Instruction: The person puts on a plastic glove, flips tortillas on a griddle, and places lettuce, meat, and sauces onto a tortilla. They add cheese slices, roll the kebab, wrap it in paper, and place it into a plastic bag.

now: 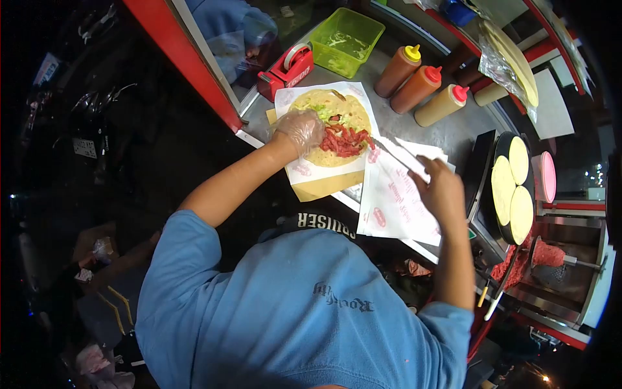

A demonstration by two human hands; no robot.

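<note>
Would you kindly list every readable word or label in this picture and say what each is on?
"CRUISER": black band at the chest.
"Rock", rest unclear: blue shirt.
Red print on the wrapping paper: too blurred.
White lettering on the red tape dispenser: too blurred.
Nothing on the metal tool in the right hand.

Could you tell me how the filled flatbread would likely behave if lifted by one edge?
The flatbread looks thin and lies flat on paper, so it would probably flop. Its red strips and greens sit loose on top, so they would likely slide off.
</note>
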